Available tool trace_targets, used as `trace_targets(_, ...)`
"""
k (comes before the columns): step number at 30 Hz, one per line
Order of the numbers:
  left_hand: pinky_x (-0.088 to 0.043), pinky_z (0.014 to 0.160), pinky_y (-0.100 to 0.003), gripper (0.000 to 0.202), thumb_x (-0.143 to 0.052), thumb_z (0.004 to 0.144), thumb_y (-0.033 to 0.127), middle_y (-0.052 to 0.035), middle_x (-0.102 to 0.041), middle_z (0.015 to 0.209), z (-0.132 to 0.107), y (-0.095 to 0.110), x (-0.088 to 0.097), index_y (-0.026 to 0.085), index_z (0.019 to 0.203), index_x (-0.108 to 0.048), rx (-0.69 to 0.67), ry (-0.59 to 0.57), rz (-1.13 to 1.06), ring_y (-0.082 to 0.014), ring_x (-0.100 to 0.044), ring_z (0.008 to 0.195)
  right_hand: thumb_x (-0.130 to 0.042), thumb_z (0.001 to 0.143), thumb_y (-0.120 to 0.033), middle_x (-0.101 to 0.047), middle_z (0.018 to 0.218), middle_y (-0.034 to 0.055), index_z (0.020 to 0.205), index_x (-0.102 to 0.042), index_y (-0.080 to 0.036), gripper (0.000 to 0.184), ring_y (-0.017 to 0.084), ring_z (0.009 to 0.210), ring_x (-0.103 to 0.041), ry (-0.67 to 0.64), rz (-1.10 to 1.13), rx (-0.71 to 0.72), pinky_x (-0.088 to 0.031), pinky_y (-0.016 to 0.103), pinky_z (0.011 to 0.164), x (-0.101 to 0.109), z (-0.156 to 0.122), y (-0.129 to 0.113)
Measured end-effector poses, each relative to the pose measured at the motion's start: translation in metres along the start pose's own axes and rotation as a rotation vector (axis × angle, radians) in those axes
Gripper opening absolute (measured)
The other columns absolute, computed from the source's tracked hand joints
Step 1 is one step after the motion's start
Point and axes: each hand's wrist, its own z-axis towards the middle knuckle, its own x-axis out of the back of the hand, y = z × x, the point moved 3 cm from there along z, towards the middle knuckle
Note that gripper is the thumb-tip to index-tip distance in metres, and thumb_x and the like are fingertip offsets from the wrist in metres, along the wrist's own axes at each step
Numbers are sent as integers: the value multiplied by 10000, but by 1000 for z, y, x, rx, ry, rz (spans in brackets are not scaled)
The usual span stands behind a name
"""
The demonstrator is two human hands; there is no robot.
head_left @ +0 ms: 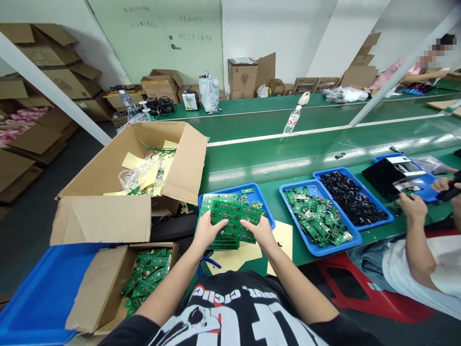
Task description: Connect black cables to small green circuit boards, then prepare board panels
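A green circuit board panel (233, 217) is gripped at its two ends, my left hand (208, 230) on one side and my right hand (262, 231) on the other, thumbs lying on its face. Beneath it, more stacked panels show at the near edge. Behind the held panel is a blue tray (269, 211) with further boards and small cut pieces. Yellow paper sheets (283, 245) lie under and beside my hands. Below my left hand, a blue-handled tool (212, 262) is partly visible; its kind I cannot make out.
To the left stand a large open carton (104, 211) of scraps and a smaller box (104, 288) of boards. Rightward are a blue tray (317, 251) of small boards and a tray (374, 223) of black parts. A co-worker's hands (414, 209) work at far right. A bottle (292, 120) stands behind.
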Motion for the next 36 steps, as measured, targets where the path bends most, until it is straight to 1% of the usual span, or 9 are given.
trace_targets(5,-475,664,-339,243,-642,644,339,-61,-662,761,-1,-5,-6,150,785,-584,12,54,61,-221,-612,698,-702,569,-322,-689,873,109,830,-640,-122,334,264,838,-626,68,-29,-4,-461,402,798,-5,4,12)
trace_targets(11,-442,769,-360,213,-578,703,289,-98,-653,876,0,-16,-18,156,870,-573,59,72,95,-253,-601,864,-679,584,-356,-685,843,117,807,-637,-122,326,268,823,-618,132,5,-47,-443,426,811,-4,5,29)
trace_targets(14,-432,796,-353,309,-670,612,283,-106,-649,935,7,-30,-14,166,882,-573,126,34,92,-276,-583,946,-691,574,-373,-681,867,104,837,-629,-128,365,257,837,-617,120,74,-77,-448,419,819,7,9,36)
trace_targets(19,-400,820,-430,272,-762,464,212,-127,-658,811,14,-42,1,171,654,-573,238,-3,95,-365,-573,941,-607,657,-485,-677,897,89,921,-597,-154,424,242,873,-623,114,257,-157,-490,397,776,17,12,43)
trace_targets(22,-292,943,-465,307,-757,494,232,-155,-611,1023,13,-31,-1,166,749,-600,212,35,68,-373,-434,1136,-521,703,-559,-677,884,103,936,-584,-159,467,246,870,-629,114,349,-197,-511,391,727,9,13,40)
trace_targets(24,-252,990,-442,455,-757,517,271,-148,-545,1162,11,-20,-14,168,929,-595,194,43,-83,-333,-366,1205,-478,717,-595,-663,951,108,962,-578,-163,506,240,896,-623,85,420,-199,-514,380,728,-1,12,35)
trace_targets(26,-291,986,-416,600,-765,516,309,-133,-547,1173,7,-11,-36,167,1060,-553,219,11,-396,-292,-419,1173,-443,727,-616,-645,1014,108,992,-571,-166,538,234,936,-608,39,527,-187,-510,371,743,-13,11,30)
trace_targets(30,-434,873,-393,539,-655,639,442,-139,-628,1061,-3,-1,-77,122,1062,-557,273,-56,-717,-251,-585,984,-446,735,-597,-629,1045,97,1048,-548,-164,544,216,990,-577,78,508,-135,-493,340,775,-25,8,29)
trace_targets(36,-481,823,-412,495,-741,559,349,-132,-686,938,-2,-6,-76,105,970,-611,355,-104,-836,-256,-641,862,-431,740,-576,-654,898,71,963,-571,-154,497,204,801,-611,58,162,-101,-484,313,674,6,17,39)
